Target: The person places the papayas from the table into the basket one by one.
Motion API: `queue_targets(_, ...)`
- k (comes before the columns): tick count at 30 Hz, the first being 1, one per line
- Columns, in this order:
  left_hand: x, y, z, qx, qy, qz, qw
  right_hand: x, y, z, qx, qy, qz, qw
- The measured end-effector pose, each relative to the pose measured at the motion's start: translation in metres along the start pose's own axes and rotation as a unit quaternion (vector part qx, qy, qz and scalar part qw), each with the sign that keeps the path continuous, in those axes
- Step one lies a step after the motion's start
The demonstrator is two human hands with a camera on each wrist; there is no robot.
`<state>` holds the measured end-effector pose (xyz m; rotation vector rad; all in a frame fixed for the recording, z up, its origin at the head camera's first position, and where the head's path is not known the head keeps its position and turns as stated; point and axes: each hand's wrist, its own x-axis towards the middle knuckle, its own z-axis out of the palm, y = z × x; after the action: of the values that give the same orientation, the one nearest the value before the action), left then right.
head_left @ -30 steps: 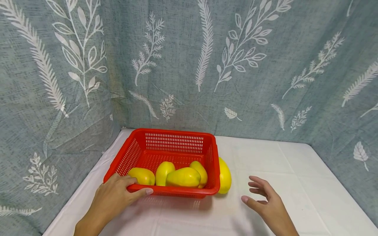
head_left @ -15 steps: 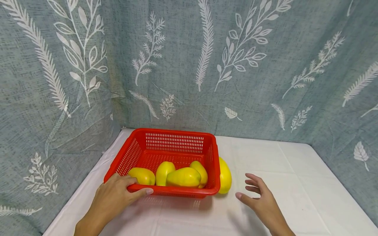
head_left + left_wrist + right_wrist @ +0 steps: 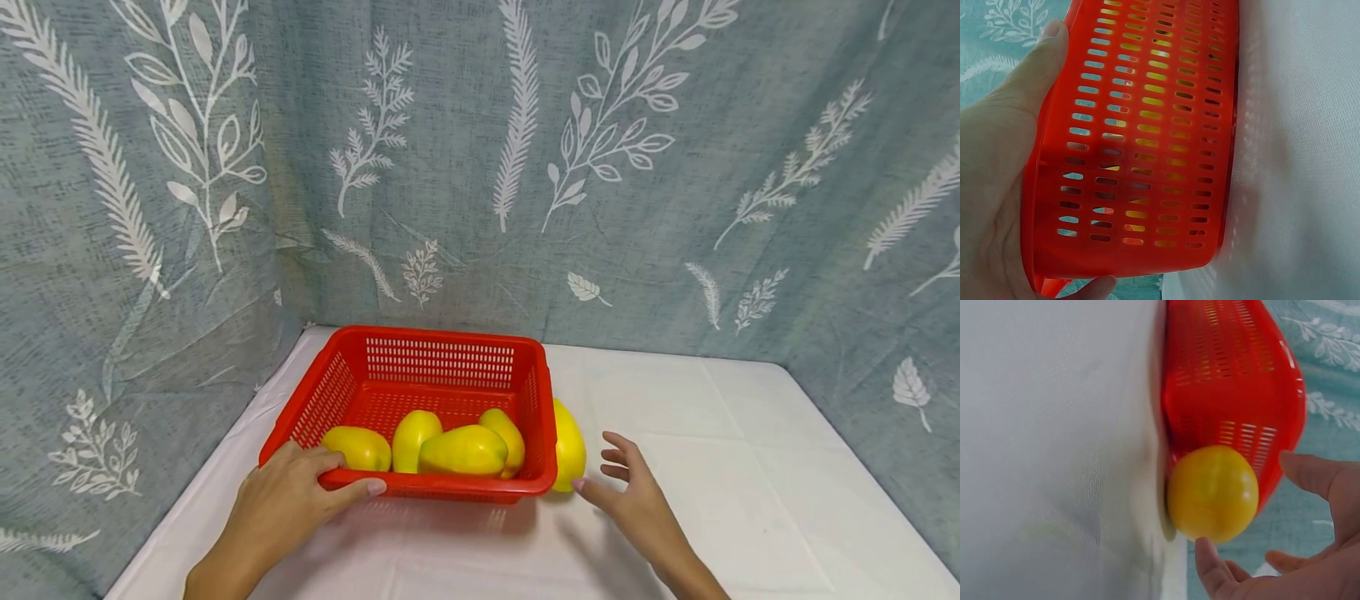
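A red plastic basket (image 3: 546, 417) with slotted walls stands on the table. Several smooth yellow fruits that look like mangoes lie inside along its front, one (image 3: 463, 451) lying crosswise. My left hand (image 3: 288, 508) grips the front left corner of the rim, thumb outside; the left wrist view shows the hand (image 3: 997, 144) along that rim. Outside the right wall sits another yellow mango (image 3: 1213, 494), partly hidden by the basket in the head view. Beside it my right hand (image 3: 637, 500) is spread, thumb and fingers apart, holding nothing; whether the thumb touches the mango I cannot tell.
White cloth (image 3: 705, 442) covers the table and extends right of the basket. A blue-green curtain (image 3: 465, 167) with white leaf prints hangs behind the table and along both sides.
My right hand has moved left, close to the mango outside the basket. The left hand keeps its grip on the rim, and the basket stays in place.
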<state>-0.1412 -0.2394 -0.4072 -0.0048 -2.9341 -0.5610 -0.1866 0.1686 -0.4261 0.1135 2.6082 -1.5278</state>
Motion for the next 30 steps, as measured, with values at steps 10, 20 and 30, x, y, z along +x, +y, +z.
queue_targets(10, 0.000, 0.000, 0.000, -0.002, -0.003, -0.005, 1.0000, 0.021, -0.005, 0.016, 0.006, -0.013, -0.021, 0.9997)
queue_targets(20, 0.002, 0.001, 0.000, 0.000, 0.000, -0.003, 1.0000, 0.036, -0.010, 0.027, -0.012, -0.011, -0.028, 0.9995)
queue_targets(30, 0.001, 0.000, 0.000, 0.003, 0.003, 0.002, 1.0000, 0.043, -0.012, 0.033, 0.002, -0.020, -0.029, 0.9994)
